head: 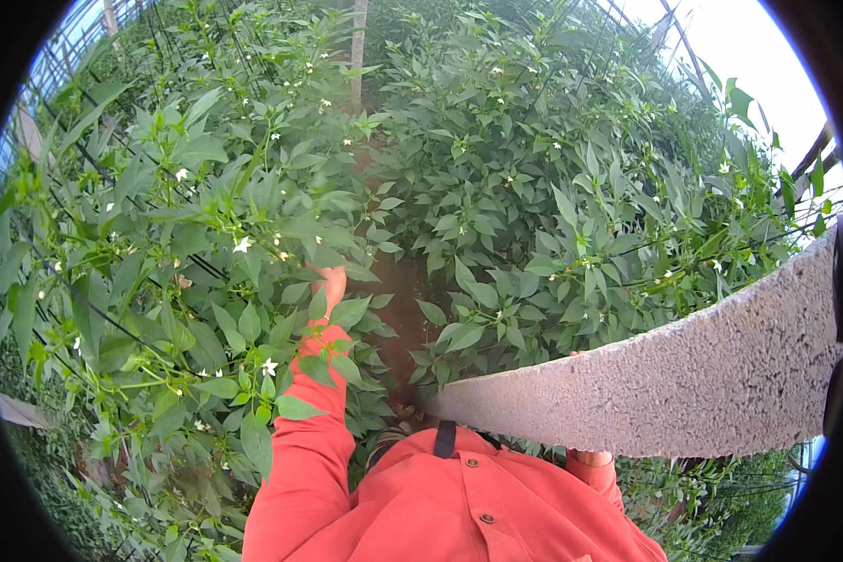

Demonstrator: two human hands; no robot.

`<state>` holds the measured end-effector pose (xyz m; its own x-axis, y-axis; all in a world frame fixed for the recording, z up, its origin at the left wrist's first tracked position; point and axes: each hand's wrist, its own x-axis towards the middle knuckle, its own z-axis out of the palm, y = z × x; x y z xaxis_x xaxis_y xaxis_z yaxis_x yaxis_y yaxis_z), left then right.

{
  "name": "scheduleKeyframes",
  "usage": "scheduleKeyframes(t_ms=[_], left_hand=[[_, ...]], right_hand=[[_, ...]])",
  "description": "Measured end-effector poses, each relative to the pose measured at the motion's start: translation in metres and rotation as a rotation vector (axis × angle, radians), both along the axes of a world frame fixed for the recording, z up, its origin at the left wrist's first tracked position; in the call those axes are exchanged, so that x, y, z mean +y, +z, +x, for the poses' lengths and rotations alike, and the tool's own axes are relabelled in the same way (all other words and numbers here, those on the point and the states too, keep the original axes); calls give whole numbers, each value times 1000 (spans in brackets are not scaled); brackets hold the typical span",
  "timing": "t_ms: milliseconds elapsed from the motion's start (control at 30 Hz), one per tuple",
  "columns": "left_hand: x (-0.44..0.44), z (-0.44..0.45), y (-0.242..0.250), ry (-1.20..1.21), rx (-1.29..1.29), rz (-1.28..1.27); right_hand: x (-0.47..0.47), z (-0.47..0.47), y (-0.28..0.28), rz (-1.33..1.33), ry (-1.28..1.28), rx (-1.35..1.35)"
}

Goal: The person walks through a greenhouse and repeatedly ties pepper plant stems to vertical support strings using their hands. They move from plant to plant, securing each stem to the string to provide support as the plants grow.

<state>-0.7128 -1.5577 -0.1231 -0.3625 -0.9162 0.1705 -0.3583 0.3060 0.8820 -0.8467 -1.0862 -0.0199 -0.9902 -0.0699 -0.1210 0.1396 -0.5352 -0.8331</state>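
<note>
My left hand [331, 281] reaches into the leafy pepper plants [253, 197] on the left; leaves cover its fingers, so what it touches is hidden. Its red sleeve passes behind several leaves. At my right side is a long, pale slab with a rough, porous surface [674, 379], foam or concrete-like. My right hand [593, 458] is mostly hidden behind it, with the wrist below its lower edge and what looks like a fingertip over its upper edge. Small white flowers [242, 244] dot the plants.
A narrow soil path [400, 316] runs ahead between two dense rows of plants. Dark support strings [112, 316] cross the left row. A wooden post [357, 56] stands far ahead. Other poles and bright sky show at the upper right.
</note>
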Motion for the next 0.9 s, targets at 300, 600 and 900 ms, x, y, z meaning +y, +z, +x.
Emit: scheduleKeyframes(t_ms=[300, 600, 900], left_hand=[[-132, 150, 23, 35, 225, 247], [-211, 244, 48, 116, 232, 373], [-234, 289, 39, 236, 322, 407]], right_hand=[[58, 0, -24, 395, -279, -19], [129, 37, -8, 1156, -682, -54], [26, 64, -126, 1663, -661, -111]])
